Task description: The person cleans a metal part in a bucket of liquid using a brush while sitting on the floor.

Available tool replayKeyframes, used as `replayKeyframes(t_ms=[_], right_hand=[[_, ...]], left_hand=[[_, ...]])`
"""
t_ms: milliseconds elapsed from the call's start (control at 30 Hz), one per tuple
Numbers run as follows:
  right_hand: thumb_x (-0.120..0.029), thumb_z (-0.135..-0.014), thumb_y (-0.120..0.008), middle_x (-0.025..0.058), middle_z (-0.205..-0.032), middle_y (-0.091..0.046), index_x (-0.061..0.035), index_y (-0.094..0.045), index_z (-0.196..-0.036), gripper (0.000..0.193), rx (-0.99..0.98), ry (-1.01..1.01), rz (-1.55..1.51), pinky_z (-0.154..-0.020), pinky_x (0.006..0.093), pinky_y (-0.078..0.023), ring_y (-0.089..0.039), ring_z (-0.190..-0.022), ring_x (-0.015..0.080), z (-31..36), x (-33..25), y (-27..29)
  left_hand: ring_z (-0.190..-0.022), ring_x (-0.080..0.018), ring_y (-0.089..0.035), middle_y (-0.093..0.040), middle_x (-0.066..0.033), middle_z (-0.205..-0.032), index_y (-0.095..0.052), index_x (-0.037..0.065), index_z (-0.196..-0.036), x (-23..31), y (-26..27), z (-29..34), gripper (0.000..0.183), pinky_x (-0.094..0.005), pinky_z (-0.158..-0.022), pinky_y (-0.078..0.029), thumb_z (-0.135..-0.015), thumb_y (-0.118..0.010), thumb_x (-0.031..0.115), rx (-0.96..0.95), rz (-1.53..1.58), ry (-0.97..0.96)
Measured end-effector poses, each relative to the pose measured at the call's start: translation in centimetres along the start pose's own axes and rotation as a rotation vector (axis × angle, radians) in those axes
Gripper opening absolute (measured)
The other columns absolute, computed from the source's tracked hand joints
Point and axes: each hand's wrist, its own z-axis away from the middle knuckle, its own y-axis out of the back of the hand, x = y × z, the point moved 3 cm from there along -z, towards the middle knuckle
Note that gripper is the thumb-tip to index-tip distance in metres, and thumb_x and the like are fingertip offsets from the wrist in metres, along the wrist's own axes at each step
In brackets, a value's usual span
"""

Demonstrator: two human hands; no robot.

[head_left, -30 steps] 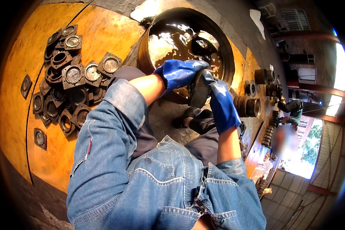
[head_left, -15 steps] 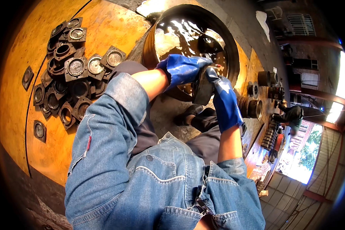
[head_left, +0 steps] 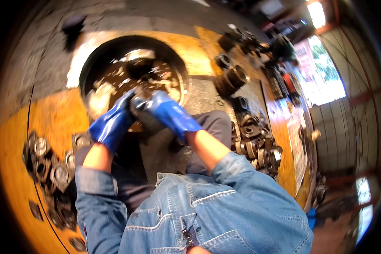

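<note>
Both my hands wear long blue gloves and meet over the near rim of a round dark tub (head_left: 91,61). Murky brown liquid (head_left: 120,75) with pale glints fills the tub, and a dark lump (head_left: 139,67) sits in it. My left hand (head_left: 116,116) is closed at the left side of a dark metal part (head_left: 149,120). From the right, my right hand (head_left: 167,111) grips the same part. Motion blur and the gloves hide much of its shape, and I cannot make out whether anything else is in my fingers.
Left of my knee lies a heap of square flanged metal parts (head_left: 57,173). More metal parts (head_left: 256,142) are piled at my right, with thick metal rings (head_left: 233,80) beyond them. A blurred dark object (head_left: 73,25) stands at the back left. Another person (head_left: 283,48) is far right.
My view has swung right, so the tub and my hands now appear farther left. The dark part has stayed between my hands, which now reach farther over the tub.
</note>
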Motion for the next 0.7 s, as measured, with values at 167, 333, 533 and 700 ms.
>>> replayKeyframes(t_ms=[167, 333, 533, 700], right_hand=[[-0.061, -0.088, -0.069, 0.0270, -0.118, -0.074, -0.0048, -0.073, -0.125, 0.068, 0.048, -0.001, -0.081, -0.094, 0.0475, -0.057, -0.072, -0.111, 0.0425, 0.2, 1.3, -0.5], [-0.066, -0.086, -0.066, 0.0250, -0.123, -0.073, -0.0073, -0.073, -0.125, 0.071, 0.059, -0.029, -0.054, -0.099, 0.0484, -0.056, -0.069, -0.118, 0.0431, 0.4, 2.3, -0.8], [-0.066, -0.090, -0.066, 0.0287, -0.117, -0.073, -0.0057, -0.073, -0.126, 0.071, 0.059, -0.035, -0.121, -0.095, 0.0491, -0.056, -0.070, -0.110, 0.0466, 1.5, 1.0, -0.3], [-0.068, -0.090, -0.065, 0.0294, -0.115, -0.074, 0.0009, -0.074, -0.120, 0.076, 0.070, -0.079, -0.068, -0.095, 0.0504, -0.056, -0.071, -0.109, 0.0467, 0.6, 1.6, -0.8]], left_hand=[[-0.101, -0.0381, -0.071, -0.074, -0.0195, -0.114, -0.066, 0.001, -0.125, -3.2, 0.6, -1.2, 0.050, -0.0522, -0.093, -0.058, -0.106, -0.059, 0.046, 0.305, 0.721, 0.550], [-0.113, -0.0389, -0.066, -0.072, -0.0204, -0.124, -0.066, 0.003, -0.127, -2.7, -0.3, -0.8, 0.060, -0.0552, -0.104, -0.049, -0.103, -0.058, 0.057, 0.408, 0.564, 0.650], [-0.100, -0.0356, -0.071, -0.075, -0.0152, -0.114, -0.066, 0.005, -0.127, -1.4, 0.9, 0.0, 0.052, -0.0506, -0.090, -0.059, -0.104, -0.060, 0.051, 0.433, 0.437, 0.584], [-0.101, -0.0351, -0.070, -0.075, -0.0151, -0.115, -0.068, 0.006, -0.127, -3.3, 2.1, -0.7, 0.050, -0.0508, -0.091, -0.059, -0.103, -0.061, 0.049, 0.344, 0.561, 0.558]])
